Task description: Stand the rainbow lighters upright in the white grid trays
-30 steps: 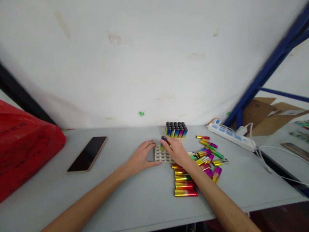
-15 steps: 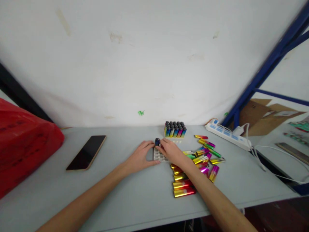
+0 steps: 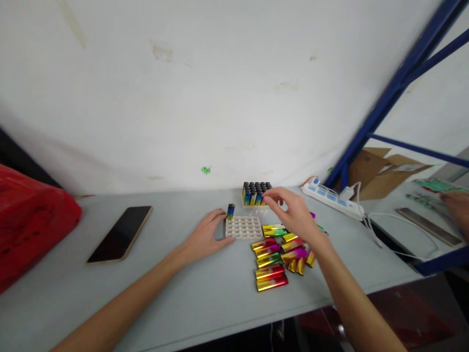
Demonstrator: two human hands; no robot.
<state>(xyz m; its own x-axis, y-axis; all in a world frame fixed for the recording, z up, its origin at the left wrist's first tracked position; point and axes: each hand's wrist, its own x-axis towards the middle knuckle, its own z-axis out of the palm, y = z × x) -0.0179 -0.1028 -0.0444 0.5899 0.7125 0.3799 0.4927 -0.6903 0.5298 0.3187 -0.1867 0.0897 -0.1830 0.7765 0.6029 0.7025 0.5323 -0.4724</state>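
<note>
My left hand (image 3: pixel 207 236) lies on the table with thumb and fingers spread along the left side of a white holed tray (image 3: pixel 244 228). A blue lighter (image 3: pixel 230 211) with a dark top stands upright at the tray's far left corner, beside my fingertips. My right hand (image 3: pixel 293 210) hovers right of the tray, its fingers curved and slightly apart, with nothing visible in them. Its fingertips overlap the view of a second tray filled with upright black-topped lighters (image 3: pixel 252 195). Shiny lighters (image 3: pixel 271 271) in gold, red, green and purple lie loose, partly under my right hand.
At the left are a phone (image 3: pixel 120 233) and a red plastic bag (image 3: pixel 34 220). A white power strip (image 3: pixel 333 199) with cables lies at the right. Beyond the blue frame (image 3: pixel 388 98) stand a cardboard box (image 3: pixel 377 173) and another person's hand (image 3: pixel 456 205).
My right hand has left the tray and moved right, uncovering the upright blue lighter and the tray's holes. My left hand stays beside the tray. The view has shifted slightly right.
</note>
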